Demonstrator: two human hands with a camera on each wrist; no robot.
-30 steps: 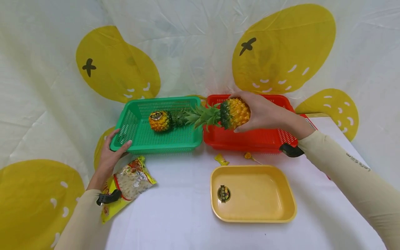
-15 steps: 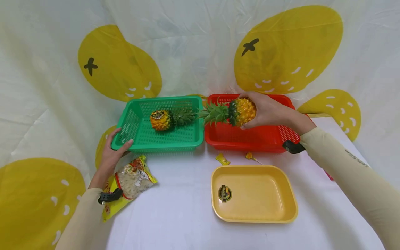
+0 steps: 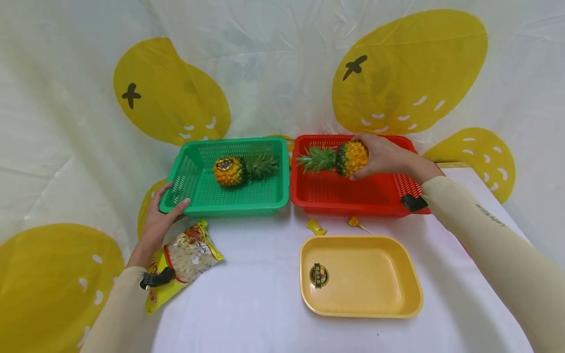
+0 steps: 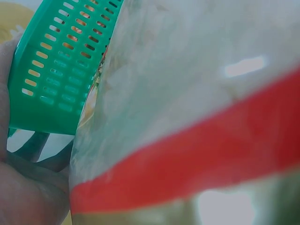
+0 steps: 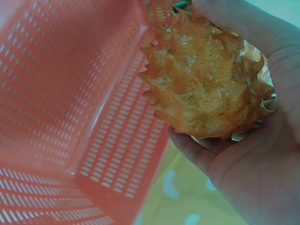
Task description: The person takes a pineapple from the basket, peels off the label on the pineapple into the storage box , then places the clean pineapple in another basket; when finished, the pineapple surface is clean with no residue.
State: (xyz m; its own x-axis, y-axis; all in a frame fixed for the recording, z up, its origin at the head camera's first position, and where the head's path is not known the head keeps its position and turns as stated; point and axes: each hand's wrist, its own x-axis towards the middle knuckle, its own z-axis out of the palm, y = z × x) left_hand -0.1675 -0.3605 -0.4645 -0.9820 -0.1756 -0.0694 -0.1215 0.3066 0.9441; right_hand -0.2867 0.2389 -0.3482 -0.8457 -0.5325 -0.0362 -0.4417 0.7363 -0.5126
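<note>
My right hand [image 3: 383, 156] grips the yellow body of a small pineapple [image 3: 353, 159] above the red basket [image 3: 348, 206], its green leafy crown pointing left. In the right wrist view, thumb and fingers wrap round the spiky fruit [image 5: 206, 84], and the basket's slotted wall [image 5: 117, 140] is beside it. With my left hand [image 3: 160, 216] I hold the front left corner of the green basket [image 3: 234, 210]. A second pineapple [image 3: 229, 171], with a dark label, lies on its side in that basket. In the left wrist view, a bag [image 4: 197, 140] covers much of the scene.
A yellow food bag [image 3: 190, 257] lies under my left wrist. In front of the red basket are a small yellow wrapped candy [image 3: 316, 227] and a lollipop [image 3: 354, 222]. Nearer stands a shallow yellow tray [image 3: 362, 274] with a round label. The two baskets stand side by side.
My right hand has carried the pineapple to the right; its crown, formerly over the green basket's edge, is now above the red basket. The left hand keeps its hold on the green basket.
</note>
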